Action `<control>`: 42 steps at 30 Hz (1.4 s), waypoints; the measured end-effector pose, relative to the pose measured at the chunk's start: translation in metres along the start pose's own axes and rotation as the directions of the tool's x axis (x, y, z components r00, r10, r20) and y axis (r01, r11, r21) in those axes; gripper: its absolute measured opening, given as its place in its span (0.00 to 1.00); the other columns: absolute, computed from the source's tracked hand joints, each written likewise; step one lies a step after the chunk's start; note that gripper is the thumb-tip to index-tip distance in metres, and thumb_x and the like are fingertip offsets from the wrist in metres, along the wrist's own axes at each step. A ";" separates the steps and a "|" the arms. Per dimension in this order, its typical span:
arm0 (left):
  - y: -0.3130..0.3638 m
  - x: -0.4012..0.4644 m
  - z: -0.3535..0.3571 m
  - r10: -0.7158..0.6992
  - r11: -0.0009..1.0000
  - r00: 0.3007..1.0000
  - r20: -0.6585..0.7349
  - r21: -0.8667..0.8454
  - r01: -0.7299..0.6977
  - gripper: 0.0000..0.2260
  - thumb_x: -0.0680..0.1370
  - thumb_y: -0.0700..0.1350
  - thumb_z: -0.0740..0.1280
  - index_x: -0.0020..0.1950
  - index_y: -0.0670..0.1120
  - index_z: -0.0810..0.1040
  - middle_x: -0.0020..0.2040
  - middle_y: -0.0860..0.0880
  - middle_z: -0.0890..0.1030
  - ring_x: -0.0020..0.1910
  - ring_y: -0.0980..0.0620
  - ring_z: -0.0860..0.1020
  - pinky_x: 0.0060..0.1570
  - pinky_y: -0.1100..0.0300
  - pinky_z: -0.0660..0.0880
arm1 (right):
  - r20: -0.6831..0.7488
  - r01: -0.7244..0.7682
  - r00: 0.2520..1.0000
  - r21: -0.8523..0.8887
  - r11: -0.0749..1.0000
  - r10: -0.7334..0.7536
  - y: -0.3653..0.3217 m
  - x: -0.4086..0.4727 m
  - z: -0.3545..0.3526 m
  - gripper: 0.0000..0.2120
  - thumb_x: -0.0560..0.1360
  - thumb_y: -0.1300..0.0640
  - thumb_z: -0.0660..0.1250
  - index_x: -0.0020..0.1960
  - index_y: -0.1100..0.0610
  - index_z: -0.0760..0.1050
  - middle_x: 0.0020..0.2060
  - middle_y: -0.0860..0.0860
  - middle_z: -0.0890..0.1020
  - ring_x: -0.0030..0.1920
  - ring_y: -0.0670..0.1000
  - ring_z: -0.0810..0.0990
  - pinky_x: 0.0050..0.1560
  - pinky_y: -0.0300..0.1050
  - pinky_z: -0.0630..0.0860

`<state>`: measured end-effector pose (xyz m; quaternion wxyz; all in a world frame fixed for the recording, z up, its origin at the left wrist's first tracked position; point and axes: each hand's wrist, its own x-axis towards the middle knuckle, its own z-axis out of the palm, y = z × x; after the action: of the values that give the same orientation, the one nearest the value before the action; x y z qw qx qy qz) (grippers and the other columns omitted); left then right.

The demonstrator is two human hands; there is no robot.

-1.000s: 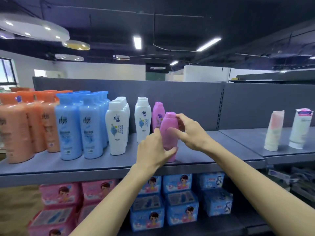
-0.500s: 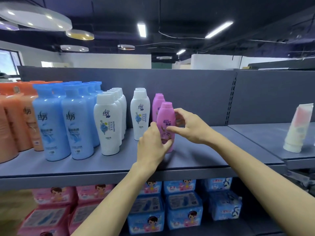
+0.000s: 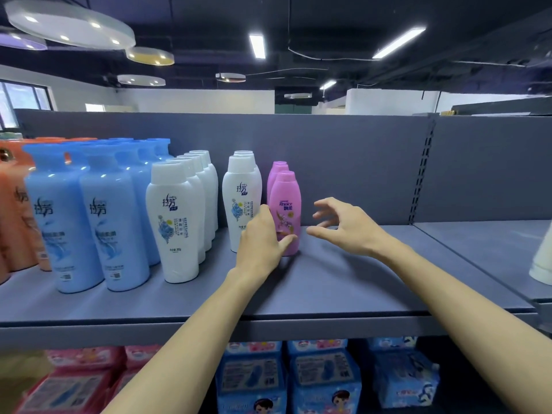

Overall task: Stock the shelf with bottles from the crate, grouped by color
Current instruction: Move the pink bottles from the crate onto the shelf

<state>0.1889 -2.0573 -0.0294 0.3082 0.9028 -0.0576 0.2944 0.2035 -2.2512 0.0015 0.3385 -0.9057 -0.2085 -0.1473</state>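
A pink bottle (image 3: pixel 285 195) stands upright on the grey shelf (image 3: pixel 328 282), at the front of a short row of pink bottles (image 3: pixel 279 167). My left hand (image 3: pixel 263 240) grips its lower part, thumb across the front label. Just right of the bottle, my right hand (image 3: pixel 343 225) hovers with fingers spread and touches nothing. To the left stand two rows of white bottles (image 3: pixel 173 210), then blue bottles (image 3: pixel 59 216), then orange bottles (image 3: pixel 12 210) at the edge. The crate is not in view.
Bare shelf surface stretches right of the pink row to a slotted upright (image 3: pixel 421 174). A white tube (image 3: pixel 542 264) stands on the neighbouring shelf at far right. Blue packs (image 3: pixel 322 380) and pink packs (image 3: pixel 74 375) fill the shelf below.
The pink bottle was pushed back, turned label-forward and set in front of the other pink bottles. My right hand let go and moved off to the right; my left hand stays on it.
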 end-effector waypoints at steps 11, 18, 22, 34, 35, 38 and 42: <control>0.008 0.015 0.022 -0.118 0.992 0.992 0.042 0.042 0.116 0.17 0.77 0.45 0.71 0.58 0.41 0.66 0.57 0.42 0.77 0.56 0.39 0.76 0.47 0.54 0.68 | -0.007 0.002 1.000 -0.101 0.995 -0.003 0.019 0.017 0.014 0.26 0.75 0.49 0.72 0.70 0.54 0.69 0.59 0.48 0.80 0.52 0.45 0.81 0.55 0.40 0.76; 0.008 0.022 0.034 -0.158 0.985 0.986 0.041 0.082 0.155 0.16 0.79 0.44 0.67 0.60 0.39 0.65 0.59 0.40 0.75 0.58 0.37 0.76 0.49 0.51 0.70 | 0.001 0.027 1.000 -0.150 0.988 -0.027 0.021 0.020 0.020 0.26 0.76 0.50 0.71 0.70 0.55 0.68 0.60 0.48 0.80 0.52 0.47 0.81 0.59 0.45 0.76; 0.009 0.023 0.035 -0.162 0.982 0.986 0.039 0.100 0.158 0.16 0.80 0.44 0.66 0.61 0.39 0.64 0.60 0.40 0.74 0.58 0.37 0.76 0.50 0.50 0.70 | 0.012 0.014 1.000 -0.148 0.989 -0.013 0.022 0.018 0.020 0.26 0.76 0.49 0.71 0.70 0.54 0.68 0.60 0.48 0.80 0.53 0.46 0.81 0.60 0.46 0.77; 0.015 -0.007 0.005 -0.054 0.971 0.979 0.196 0.239 0.005 0.14 0.78 0.45 0.66 0.58 0.42 0.66 0.56 0.43 0.75 0.55 0.38 0.76 0.46 0.51 0.71 | 0.042 0.020 0.999 -0.274 0.961 -0.009 0.005 -0.015 0.012 0.23 0.76 0.49 0.69 0.68 0.53 0.71 0.59 0.47 0.80 0.52 0.46 0.81 0.57 0.46 0.77; 0.013 -0.016 -0.005 0.018 0.960 0.975 0.220 0.269 -0.079 0.13 0.77 0.47 0.65 0.57 0.43 0.66 0.53 0.45 0.75 0.53 0.40 0.77 0.44 0.52 0.71 | 0.044 0.022 0.999 -0.279 0.960 -0.010 0.001 -0.019 0.012 0.22 0.76 0.49 0.69 0.68 0.53 0.71 0.58 0.47 0.80 0.52 0.46 0.81 0.57 0.46 0.77; 0.007 -0.039 -0.037 0.170 0.893 0.962 0.213 0.379 -0.242 0.13 0.77 0.50 0.63 0.59 0.47 0.69 0.51 0.49 0.76 0.50 0.44 0.76 0.40 0.54 0.68 | 0.046 0.039 0.999 -0.314 0.949 -0.026 -0.016 -0.034 0.017 0.20 0.76 0.49 0.69 0.66 0.53 0.73 0.57 0.47 0.81 0.51 0.47 0.81 0.58 0.50 0.76; -0.001 -0.073 -0.074 0.269 0.850 0.934 0.236 0.398 -0.346 0.14 0.77 0.51 0.62 0.61 0.48 0.71 0.53 0.50 0.78 0.53 0.46 0.77 0.43 0.52 0.73 | 0.050 0.081 0.997 -0.374 0.924 -0.067 -0.049 -0.054 0.030 0.19 0.76 0.49 0.68 0.64 0.54 0.74 0.57 0.49 0.82 0.52 0.50 0.81 0.58 0.52 0.76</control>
<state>0.0928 -2.0185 -0.0238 0.0424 0.9493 -0.1611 0.2665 0.1368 -2.2122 -0.0155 0.1492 -0.9477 -0.2164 -0.1809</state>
